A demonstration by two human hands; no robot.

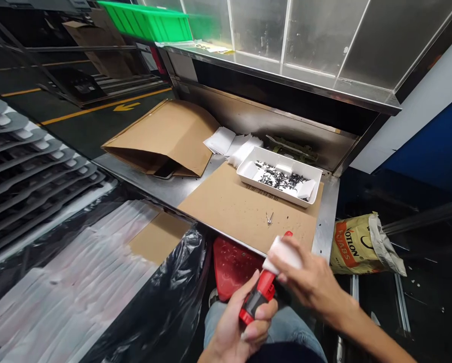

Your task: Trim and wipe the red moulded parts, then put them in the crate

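My left hand (pixel 229 320) is closed around the lower end of a red and black tool-like object (pixel 263 288), held tilted above my lap. My right hand (pixel 311 275) grips a soft white wrap (pixel 282 254), perhaps a foam sleeve, around the object's upper part. A red tip sticks out beyond the white wrap. Just past my hands, small metal nippers (pixel 269 218) lie on a cardboard sheet (pixel 218 199). Behind them is a white tray (pixel 244 177) with many small black scraps and some white pieces in it.
Left of the tray are stacked white foam sheets (pixel 244 148) and an open cardboard box (pixel 165 133). A black-lined container at lower left holds wrapped items (pixel 70 282). A red stool (pixel 233 272) stands under the bench edge; a printed sack (pixel 356 244) is at right. A green bin (pixel 146 22) sits on the shelf.
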